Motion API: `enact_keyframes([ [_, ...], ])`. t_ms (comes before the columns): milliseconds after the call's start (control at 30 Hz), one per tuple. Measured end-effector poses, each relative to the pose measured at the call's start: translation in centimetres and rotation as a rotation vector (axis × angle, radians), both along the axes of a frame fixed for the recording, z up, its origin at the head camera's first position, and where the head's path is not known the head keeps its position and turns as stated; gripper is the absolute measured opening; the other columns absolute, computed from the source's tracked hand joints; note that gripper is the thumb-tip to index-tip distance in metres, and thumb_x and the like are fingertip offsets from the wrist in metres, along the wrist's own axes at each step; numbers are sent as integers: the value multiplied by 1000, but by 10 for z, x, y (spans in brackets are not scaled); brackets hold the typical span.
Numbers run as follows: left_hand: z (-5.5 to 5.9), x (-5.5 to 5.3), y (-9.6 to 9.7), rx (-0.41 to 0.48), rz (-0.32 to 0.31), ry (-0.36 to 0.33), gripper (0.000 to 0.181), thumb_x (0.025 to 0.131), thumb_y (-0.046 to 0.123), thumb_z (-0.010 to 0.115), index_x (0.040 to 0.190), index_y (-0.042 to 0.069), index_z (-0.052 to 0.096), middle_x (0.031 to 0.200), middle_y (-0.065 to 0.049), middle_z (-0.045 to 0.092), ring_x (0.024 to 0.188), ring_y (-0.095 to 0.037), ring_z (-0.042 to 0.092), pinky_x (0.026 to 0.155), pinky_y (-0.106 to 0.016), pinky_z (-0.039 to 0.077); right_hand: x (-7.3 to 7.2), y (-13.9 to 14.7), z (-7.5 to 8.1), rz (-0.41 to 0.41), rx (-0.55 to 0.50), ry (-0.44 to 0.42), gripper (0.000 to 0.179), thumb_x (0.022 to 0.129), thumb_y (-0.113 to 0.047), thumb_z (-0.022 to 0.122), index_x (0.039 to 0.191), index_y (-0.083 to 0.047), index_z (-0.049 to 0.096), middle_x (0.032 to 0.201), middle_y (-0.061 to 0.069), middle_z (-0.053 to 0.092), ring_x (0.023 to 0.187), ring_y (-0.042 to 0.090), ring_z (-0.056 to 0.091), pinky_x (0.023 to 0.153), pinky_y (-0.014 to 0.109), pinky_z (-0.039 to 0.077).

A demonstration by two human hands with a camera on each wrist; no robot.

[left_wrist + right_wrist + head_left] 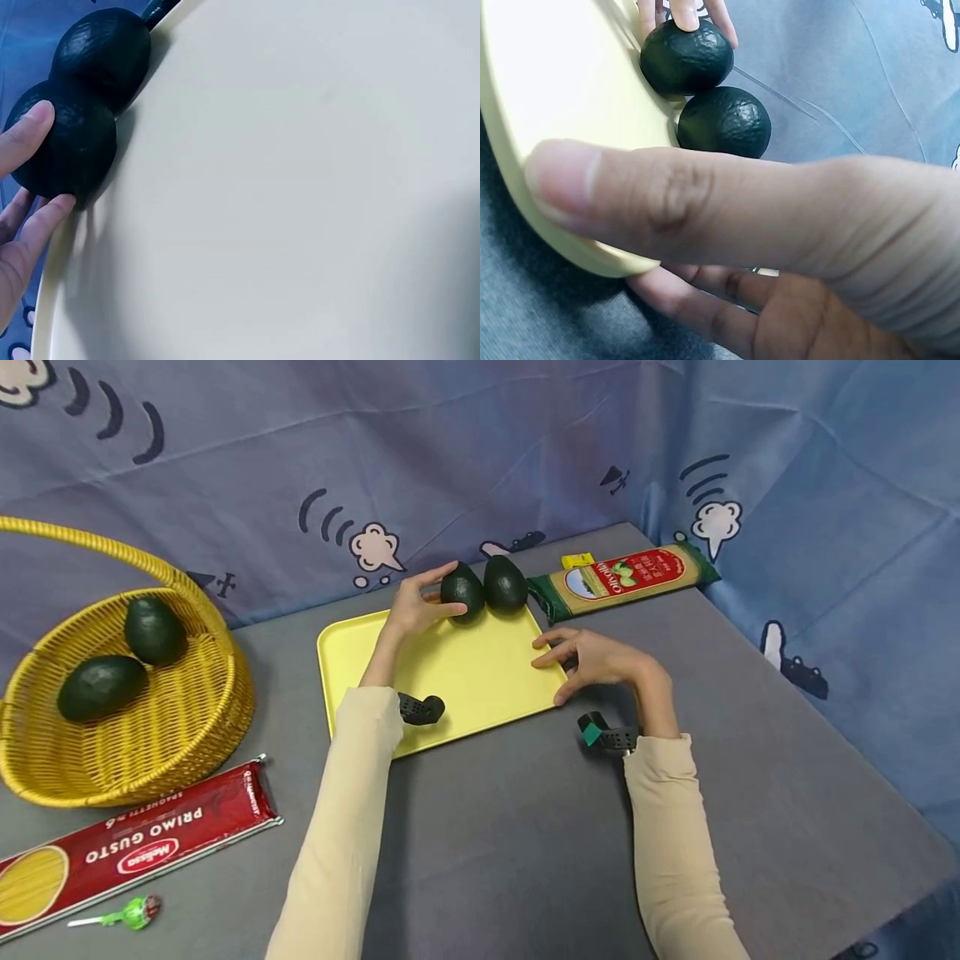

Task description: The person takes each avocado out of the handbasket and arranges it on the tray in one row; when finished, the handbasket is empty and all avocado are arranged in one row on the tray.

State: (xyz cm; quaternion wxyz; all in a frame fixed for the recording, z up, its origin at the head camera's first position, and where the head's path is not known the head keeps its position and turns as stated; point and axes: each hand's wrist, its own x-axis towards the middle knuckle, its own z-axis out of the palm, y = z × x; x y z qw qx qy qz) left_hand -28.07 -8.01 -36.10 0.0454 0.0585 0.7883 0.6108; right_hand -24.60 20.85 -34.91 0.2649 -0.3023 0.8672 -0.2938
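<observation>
Green avocado [465, 594] sits gripped by the left hand [414, 607] — right hand [596, 658] spread loosely at the tray [483, 681].

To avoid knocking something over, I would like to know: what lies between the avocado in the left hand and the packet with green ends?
In the head view, one other avocado lies between the held avocado and the packet.

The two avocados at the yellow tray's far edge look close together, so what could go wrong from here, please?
The avocado in the left hand sits beside the other avocado, so moving it might nudge that one. Both lie close to the far edge of the tray, so one could roll over it. The right hand is at the tray's right edge, where a bump might shift both.
</observation>
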Motion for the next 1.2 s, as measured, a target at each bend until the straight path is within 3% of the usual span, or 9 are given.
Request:
enact_keyframes([
  [200, 3, 3, -5, 58, 40, -32, 69, 79, -6, 75, 141, 13, 51, 148, -5, 42, 128, -32, 46, 100, -34, 45, -1, -6, 2, 21, 8, 11, 60, 71, -13, 86, 126, 1, 63, 142, 17, 41, 112, 29, 48, 86, 39, 48],
  [367, 7, 7, -11, 108, 55, -47, 69, 79, -10, 73, 141, 10, 50, 148, -7, 41, 132, -32, 42, 101, -37, 45, 0, -10, 4, 23, 25, 14, 60, 72, -13, 85, 125, 1, 63, 142, 17, 41, 130, 33, 33, 97, 46, 44],
  [567, 18, 20, -21, 85, 93, -57, 62, 82, -5, 72, 139, 9, 52, 146, -10, 41, 132, -33, 41, 100, -41, 45, -1, -12, 1, 34, 10, 14, 60, 73, -15, 85, 126, 0, 62, 142, 17, 42, 129, 33, 35, 97, 46, 43],
  [733, 31, 35, -22, 131, 119, -84, 57, 83, 0, 73, 136, 11, 56, 142, -11, 44, 130, -30, 44, 96, -40, 49, 2, -4, 0, 28, -5, 14, 59, 72, -14, 85, 125, 2, 63, 142, 18, 42, 127, 33, 38, 95, 45, 45],
  [933, 47, 59, -33, 191, 147, -93, 53, 85, 0, 71, 135, 7, 56, 138, -13, 49, 125, -26, 50, 96, -42, 49, 4, 0, -1, 14, -26, -19, 59, 72, -13, 85, 125, 2, 63, 143, 19, 40, 98, 26, 55, 78, 30, 49],
  [1067, 55, 76, -46, 164, 121, -87, 52, 87, 0, 69, 136, 4, 54, 138, -14, 48, 125, -28, 50, 95, -42, 49, 3, -1, 1, 16, -35, -17, 59, 72, -12, 85, 125, 3, 62, 143, 20, 40, 109, 30, 52, 81, 32, 50],
  [1200, 62, 92, -63, 129, 105, -89, 51, 88, 2, 69, 137, 4, 53, 139, -13, 48, 125, -27, 50, 95, -41, 49, 3, -1, 3, 20, -31, -7, 59, 73, -12, 84, 125, 4, 62, 143, 21, 40, 128, 36, 37, 92, 45, 47],
])
